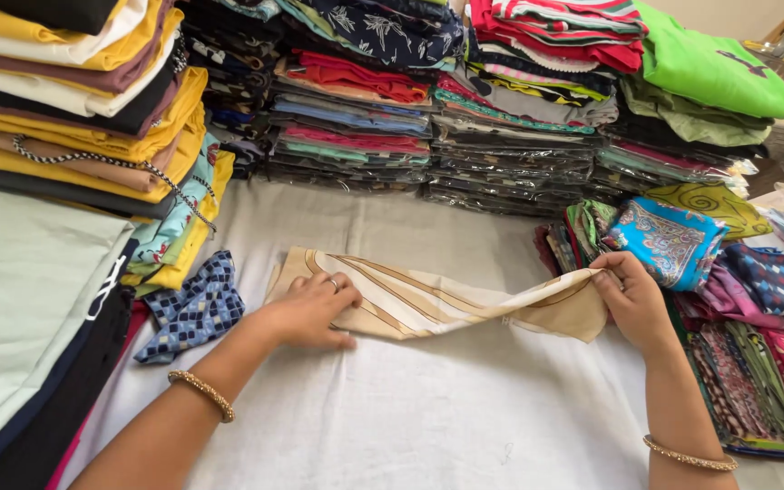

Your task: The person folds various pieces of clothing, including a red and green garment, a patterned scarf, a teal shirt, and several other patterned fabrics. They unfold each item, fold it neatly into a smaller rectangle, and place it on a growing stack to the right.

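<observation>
A beige cloth (428,299) with brown and white curved stripes lies folded in a long band on a white sheet (428,408). My left hand (315,313) presses flat on the cloth's left end, a ring on one finger. My right hand (632,295) pinches the cloth's right end and lifts it a little off the sheet. Both wrists wear beaded bangles.
Stacks of folded garments (83,100) rise at the left, and packets in clear plastic (501,172) line the back. Patterned scarves (755,308) lie piled at the right. A blue checked cloth (197,304) sits left of my left hand.
</observation>
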